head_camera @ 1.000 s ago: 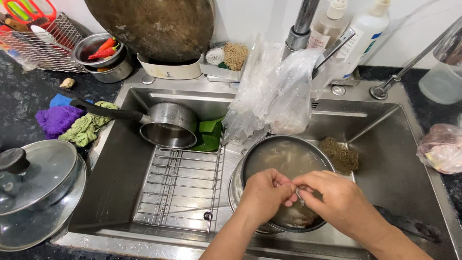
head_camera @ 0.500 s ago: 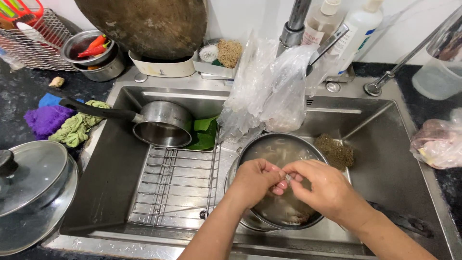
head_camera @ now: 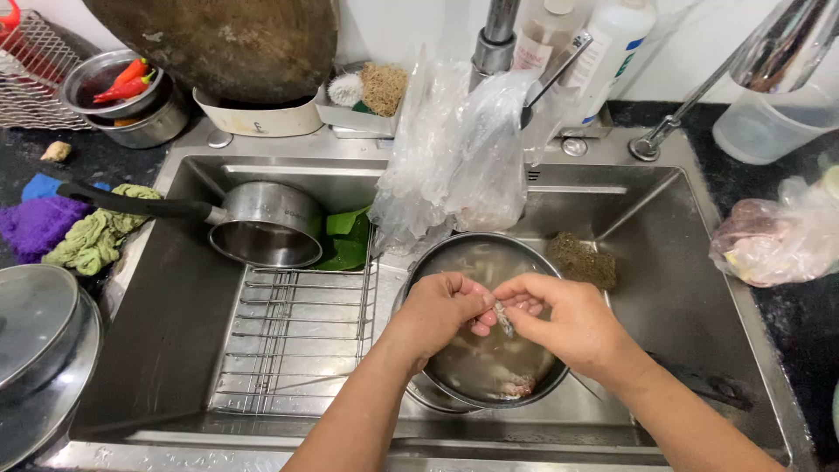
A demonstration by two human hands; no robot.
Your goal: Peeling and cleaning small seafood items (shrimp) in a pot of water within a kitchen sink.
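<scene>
Over a round metal bowl (head_camera: 454, 253) of cloudy water in the sink, my left hand (head_camera: 441, 310) and my right hand (head_camera: 564, 323) meet fingertip to fingertip. Between them they pinch a small silvery fish (head_camera: 503, 320), thin and slightly tilted. More pale pieces lie under the water near the bowl's front, partly hidden by my hands. The bowl rests at the sink's middle, just right of a wire rack (head_camera: 293, 336).
A steel saucepan (head_camera: 266, 232) with a black handle lies tilted on the rack's far end, green leaves beside it. Clear plastic bags (head_camera: 459, 162) hang from the tap. A scouring pad (head_camera: 581, 260) lies right of the bowl. A pot lid (head_camera: 35, 336) sits left, a bagged item (head_camera: 773, 240) right.
My hands have stayed together over the bowl, fingers working the small fish; the view has shifted slightly lower and closer to the sink.
</scene>
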